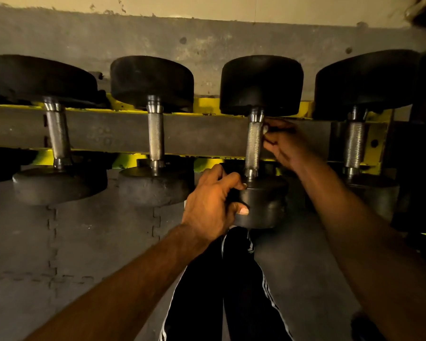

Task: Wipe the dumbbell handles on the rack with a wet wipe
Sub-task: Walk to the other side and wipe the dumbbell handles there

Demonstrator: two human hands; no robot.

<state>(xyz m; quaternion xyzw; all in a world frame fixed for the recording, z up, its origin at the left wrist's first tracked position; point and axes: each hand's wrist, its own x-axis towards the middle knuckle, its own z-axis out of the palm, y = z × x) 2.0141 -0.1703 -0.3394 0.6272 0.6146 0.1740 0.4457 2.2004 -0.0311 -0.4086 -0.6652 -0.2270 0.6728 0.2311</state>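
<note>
Several black dumbbells lie across a yellow rack (207, 105), their knurled steel handles pointing toward me. My left hand (212, 205) grips the near head (263, 205) of the third dumbbell from the left. My right hand (284, 141) is against the right side of that dumbbell's handle (253, 146), near its far end. Its fingers are curled and its thumb touches the steel. A small pale scrap, seemingly the wet wipe (265, 130), is pinched at the thumb, mostly hidden by the hand.
Other handles stand at the left (57, 134), centre-left (156, 134) and right (354, 143). A dark crossbar (103, 132) runs under the handles. Grey interlocking floor mats (84, 242) lie below. My legs in black striped trousers (231, 291) stand close to the rack.
</note>
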